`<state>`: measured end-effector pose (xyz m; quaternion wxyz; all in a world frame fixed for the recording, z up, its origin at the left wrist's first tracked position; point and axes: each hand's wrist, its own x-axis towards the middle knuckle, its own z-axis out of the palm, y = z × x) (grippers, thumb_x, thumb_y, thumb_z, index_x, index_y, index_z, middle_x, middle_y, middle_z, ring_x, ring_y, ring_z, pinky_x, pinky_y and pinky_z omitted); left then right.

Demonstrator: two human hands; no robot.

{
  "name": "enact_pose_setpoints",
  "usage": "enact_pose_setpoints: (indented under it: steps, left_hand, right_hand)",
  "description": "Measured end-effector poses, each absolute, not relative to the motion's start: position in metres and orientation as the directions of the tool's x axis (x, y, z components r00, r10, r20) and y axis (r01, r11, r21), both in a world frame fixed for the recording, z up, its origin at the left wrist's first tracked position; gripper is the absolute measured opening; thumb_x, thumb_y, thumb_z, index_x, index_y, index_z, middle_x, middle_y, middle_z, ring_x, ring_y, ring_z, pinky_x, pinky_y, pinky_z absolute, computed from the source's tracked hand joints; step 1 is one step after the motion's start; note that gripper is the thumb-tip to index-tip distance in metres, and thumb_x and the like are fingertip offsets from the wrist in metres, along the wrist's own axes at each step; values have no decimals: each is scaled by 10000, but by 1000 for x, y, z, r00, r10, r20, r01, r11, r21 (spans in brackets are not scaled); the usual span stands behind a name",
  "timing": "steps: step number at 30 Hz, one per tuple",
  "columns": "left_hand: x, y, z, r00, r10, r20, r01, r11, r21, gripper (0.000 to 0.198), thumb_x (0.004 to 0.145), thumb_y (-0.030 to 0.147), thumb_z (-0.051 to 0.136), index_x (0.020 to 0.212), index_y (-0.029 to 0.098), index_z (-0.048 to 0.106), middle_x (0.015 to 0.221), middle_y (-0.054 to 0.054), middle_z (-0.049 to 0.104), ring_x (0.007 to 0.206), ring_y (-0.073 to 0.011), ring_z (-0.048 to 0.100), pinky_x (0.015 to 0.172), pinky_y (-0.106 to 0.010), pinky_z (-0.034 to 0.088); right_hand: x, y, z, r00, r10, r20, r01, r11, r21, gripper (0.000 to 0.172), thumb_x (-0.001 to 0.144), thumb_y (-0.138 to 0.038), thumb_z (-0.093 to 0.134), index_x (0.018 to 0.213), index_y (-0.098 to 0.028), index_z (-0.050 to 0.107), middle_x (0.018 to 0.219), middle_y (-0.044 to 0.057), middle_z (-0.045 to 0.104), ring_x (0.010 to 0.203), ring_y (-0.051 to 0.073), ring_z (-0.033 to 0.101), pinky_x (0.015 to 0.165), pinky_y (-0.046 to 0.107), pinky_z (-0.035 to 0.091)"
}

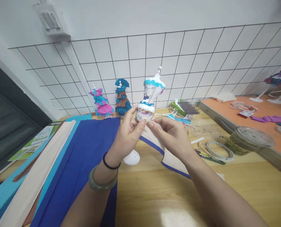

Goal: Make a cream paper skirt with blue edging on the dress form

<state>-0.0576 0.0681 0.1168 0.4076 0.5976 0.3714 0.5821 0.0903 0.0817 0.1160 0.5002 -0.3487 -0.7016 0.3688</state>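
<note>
A small white dress form [154, 94] stands in front of me, with turquoise trim at its neckline and waist and patchy bits of colour on its body. Its round white base [131, 157] shows below my left wrist. At the form's lower edge, my left hand [129, 135] is closed, thumb and fingers pinching the end of a cream strip with a blue border [175, 159]. My right hand [172, 134] pinches the same strip close beside the left thumb. From there the strip trails right and down, passing behind my right forearm. The fingers partly hide the pinched edge.
Blue crepe paper [93, 151] and cream strips [41, 167] lie at left. Two decorated dress forms, one pink [102, 104] and one teal-brown [122, 97], stand by the wall. A cutter [211, 157], tubing coil [219, 151] and clear jar [249, 140] sit right.
</note>
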Motion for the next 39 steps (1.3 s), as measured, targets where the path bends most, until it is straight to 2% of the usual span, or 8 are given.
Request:
enact_pose_setpoints:
  steps: [3, 14, 22, 26, 30, 35, 39]
  left_hand:
    - [-57, 68, 117, 43, 921, 387, -41, -385, 922, 523, 836, 315, 586, 1300, 201, 373, 705, 12, 601, 610, -115, 543, 536, -224, 418]
    - [-58, 69, 116, 92, 913, 398, -83, -391, 917, 504, 837, 305, 587, 1286, 220, 375, 861, -29, 652, 712, -127, 594, 605, -226, 456]
    - [-59, 68, 115, 41, 910, 413, 71, -415, 907, 494, 846, 346, 566, 1290, 222, 387, 698, 11, 581, 628, -126, 555, 543, -230, 424]
    - [-60, 69, 114, 47, 910, 412, 57, -415, 908, 507, 846, 352, 566, 1297, 226, 374, 696, 14, 578, 587, -114, 524, 519, -229, 402]
    - [-61, 70, 113, 57, 906, 419, 39, -422, 906, 494, 844, 355, 571, 1287, 243, 383, 687, 15, 576, 574, -122, 520, 511, -241, 398]
    - [-61, 71, 110, -2, 893, 450, 85, -448, 890, 493, 822, 358, 600, 1269, 262, 416, 660, 16, 568, 552, -133, 516, 503, -259, 409]
    - [-61, 70, 112, -13, 883, 469, 89, -466, 880, 505, 812, 368, 607, 1270, 259, 424, 692, 5, 586, 579, -147, 537, 514, -272, 432]
  right_hand:
    - [90, 83, 115, -255, 863, 436, 119, 476, -871, 245, 839, -395, 577, 792, -165, 648, 750, 34, 649, 683, 147, 558, 604, 266, 417]
    - [90, 83, 115, -229, 852, 470, 172, 511, -842, 238, 840, -378, 575, 748, -165, 631, 682, 13, 617, 624, 121, 516, 561, 244, 378]
    - [89, 83, 114, -233, 851, 470, 205, 516, -832, 253, 848, -391, 558, 768, -163, 635, 707, 23, 626, 631, 129, 521, 568, 251, 384]
    - [90, 81, 117, -244, 856, 455, 201, 504, -840, 258, 846, -394, 559, 763, -161, 632, 702, 21, 621, 640, 129, 525, 574, 250, 386]
    - [92, 81, 121, -203, 879, 432, 269, 474, -838, 291, 810, -422, 598, 680, -162, 594, 620, 6, 577, 586, 120, 488, 521, 244, 357]
    - [96, 80, 125, -286, 842, 458, 181, 516, -837, 204, 831, -364, 588, 819, -166, 639, 783, 39, 656, 704, 152, 572, 625, 269, 442]
    - [103, 78, 129, -384, 789, 480, 144, 564, -813, 188, 869, -322, 544, 895, -177, 660, 871, 45, 671, 783, 163, 592, 680, 277, 457]
